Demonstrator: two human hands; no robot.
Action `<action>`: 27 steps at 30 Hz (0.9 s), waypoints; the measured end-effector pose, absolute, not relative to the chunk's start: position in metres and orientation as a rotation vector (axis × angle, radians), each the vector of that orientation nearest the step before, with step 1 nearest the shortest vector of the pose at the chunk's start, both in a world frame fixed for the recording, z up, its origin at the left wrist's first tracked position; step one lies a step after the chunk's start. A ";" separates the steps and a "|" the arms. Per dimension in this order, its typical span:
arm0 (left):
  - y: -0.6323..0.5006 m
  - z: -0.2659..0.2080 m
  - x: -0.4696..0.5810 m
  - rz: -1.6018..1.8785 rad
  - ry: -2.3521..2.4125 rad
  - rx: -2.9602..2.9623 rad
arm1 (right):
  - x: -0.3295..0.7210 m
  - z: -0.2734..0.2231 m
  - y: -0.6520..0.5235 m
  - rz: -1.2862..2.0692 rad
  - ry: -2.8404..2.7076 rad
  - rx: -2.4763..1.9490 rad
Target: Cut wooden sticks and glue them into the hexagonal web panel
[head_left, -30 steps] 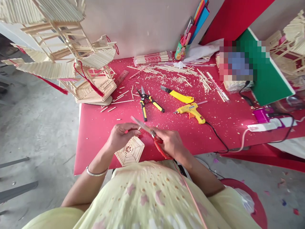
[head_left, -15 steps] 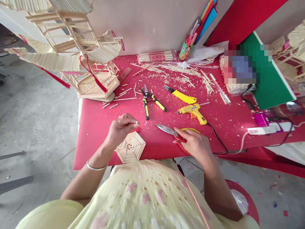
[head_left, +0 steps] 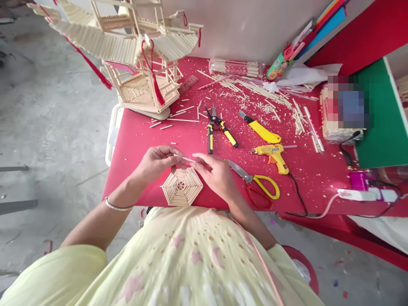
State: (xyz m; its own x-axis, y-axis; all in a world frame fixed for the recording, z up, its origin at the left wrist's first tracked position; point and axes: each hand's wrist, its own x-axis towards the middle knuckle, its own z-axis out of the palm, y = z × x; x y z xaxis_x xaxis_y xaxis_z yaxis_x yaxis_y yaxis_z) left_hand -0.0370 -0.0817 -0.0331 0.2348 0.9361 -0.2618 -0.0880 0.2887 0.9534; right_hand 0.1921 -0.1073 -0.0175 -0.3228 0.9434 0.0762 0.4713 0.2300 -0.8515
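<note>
Just above a hexagonal panel of wooden sticks (head_left: 182,199), both hands meet at a thin short wooden stick (head_left: 185,159). My left hand (head_left: 157,161) pinches one end of it. The fingertips of my right hand (head_left: 216,174) close on its other end. To the right lie scissors (head_left: 251,178) with one red and one yellow handle, their blades pointing up and left. The panel rests flat on the red table (head_left: 134,140) near its front edge.
A stick-built pagoda model (head_left: 140,85) with red tassels stands at the left. Black-and-yellow pruning shears (head_left: 219,125), a yellow cutter (head_left: 263,129) and a yellow glue gun (head_left: 272,155) lie in the middle. Loose sticks (head_left: 251,89) are scattered behind, and a power strip (head_left: 357,194) sits right.
My right hand has let go of the scissors and come left to grasp the stick with my left hand. The scissors lie on the table. The camera view has shifted.
</note>
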 end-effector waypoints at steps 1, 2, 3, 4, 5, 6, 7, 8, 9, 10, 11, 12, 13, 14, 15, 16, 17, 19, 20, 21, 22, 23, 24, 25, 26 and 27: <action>-0.082 -0.034 -0.041 0.878 1.102 1.038 | 0.185 -0.023 -0.101 1.001 -1.922 -1.282; -0.081 -0.034 -0.044 0.841 1.133 1.088 | 0.180 -0.027 -0.095 0.971 -1.956 -1.274; -0.079 -0.034 -0.048 0.790 1.170 1.166 | 0.177 -0.031 -0.091 0.925 -2.004 -1.273; -0.076 -0.034 -0.051 0.727 1.203 1.265 | 0.176 -0.034 -0.089 0.873 -2.065 -1.269; -0.071 -0.033 -0.054 0.657 1.228 1.382 | 0.176 -0.037 -0.087 0.817 -2.133 -1.261; -0.065 -0.033 -0.056 0.595 1.229 1.501 | 0.176 -0.039 -0.085 0.762 -2.196 -1.250; -0.058 -0.032 -0.058 0.549 1.209 1.598 | 0.177 -0.041 -0.085 0.715 -2.253 -1.235; -0.050 -0.031 -0.059 0.484 1.166 1.669 | 0.176 -0.043 -0.084 0.679 -2.296 -1.219; -0.042 -0.030 -0.059 0.412 1.120 1.721 | 0.176 -0.046 -0.084 0.652 -2.325 -1.202; -0.034 -0.029 -0.058 0.317 1.081 1.754 | 0.176 -0.048 -0.084 0.632 -2.338 -1.190; -0.027 -0.027 -0.057 0.205 1.061 1.769 | 0.175 -0.051 -0.085 0.618 -2.333 -1.187; -0.021 -0.026 -0.055 0.114 1.053 1.774 | 0.175 -0.054 -0.087 0.604 -2.308 -1.195; -0.016 -0.024 -0.053 0.044 1.056 1.778 | 0.175 -0.057 -0.089 0.592 -2.264 -1.216; -0.012 -0.023 -0.050 -0.004 1.074 1.782 | 0.177 -0.060 -0.093 0.580 -2.205 -1.252; -0.010 -0.022 -0.047 -0.035 1.096 1.786 | 0.178 -0.062 -0.097 0.571 -2.142 -1.293; -0.008 -0.021 -0.045 -0.058 1.119 1.785 | 0.181 -0.065 -0.102 0.564 -2.085 -1.334; -0.008 -0.020 -0.043 -0.082 1.142 1.775 | 0.184 -0.068 -0.108 0.562 -2.045 -1.364; -0.008 -0.020 -0.039 -0.144 1.169 1.719 | 0.191 -0.073 -0.121 0.562 -2.016 -1.373; -0.009 -0.020 -0.038 -0.179 1.179 1.682 | 0.193 -0.076 -0.127 0.560 -2.020 -1.360; -0.010 -0.020 -0.037 -0.210 1.187 1.648 | 0.196 -0.079 -0.132 0.557 -2.030 -1.345; -0.011 -0.020 -0.036 -0.238 1.196 1.621 | 0.198 -0.082 -0.137 0.554 -2.044 -1.332; -0.011 -0.021 -0.035 -0.263 1.201 1.601 | 0.199 -0.084 -0.140 0.553 -2.060 -1.323; -0.012 -0.022 -0.035 -0.284 1.201 1.589 | 0.200 -0.086 -0.142 0.557 -2.079 -1.316; -0.012 -0.022 -0.034 -0.300 1.197 1.583 | 0.200 -0.087 -0.143 0.561 -2.099 -1.310; -0.012 -0.023 -0.034 -0.314 1.190 1.580 | 0.200 -0.087 -0.143 0.563 -2.117 -1.302; -0.012 -0.024 -0.034 -0.322 1.179 1.576 | 0.200 -0.087 -0.143 0.562 -2.134 -1.294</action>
